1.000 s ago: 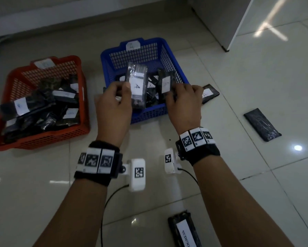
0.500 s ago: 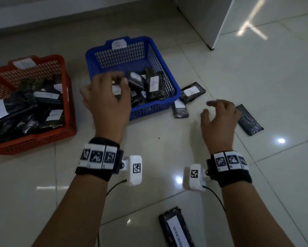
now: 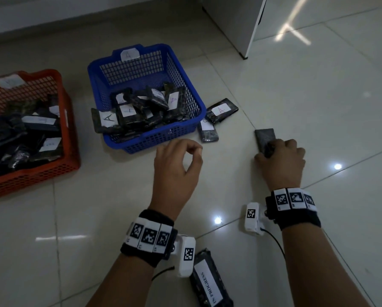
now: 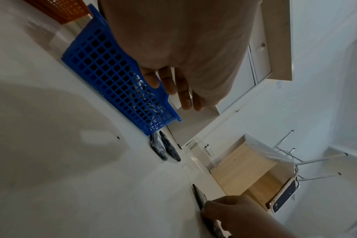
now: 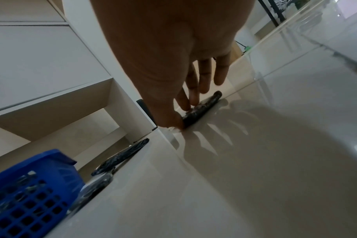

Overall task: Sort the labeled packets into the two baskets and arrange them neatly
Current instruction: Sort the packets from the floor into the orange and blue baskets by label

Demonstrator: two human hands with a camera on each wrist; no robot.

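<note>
A blue basket (image 3: 154, 140) marked A holds several black packets (image 3: 130, 114) with white labels. The red basket (image 3: 30, 176) at the left is piled with more labeled packets. My right hand (image 3: 270, 151) lies on the near end of an unlabeled-side black packet (image 3: 264, 136) on the floor; thumb and fingers pinch it (image 5: 204, 107). In front of the blue basket my left hand (image 3: 194, 155) hovers with loosely curled fingers and holds nothing. Two more packets lie right of the blue basket, one labeled A (image 3: 222, 110) and another (image 3: 207, 131).
A black packet labeled "IN PROGRESS" (image 3: 210, 282) lies on the floor between my forearms. A white cabinet (image 3: 236, 18) stands at the back right. Glossy floor tiles stretch to the right and front.
Both hands let go of packets at the blue basket. My right hand moved right and down onto the black floor packet; my left hand drew back from the basket.
</note>
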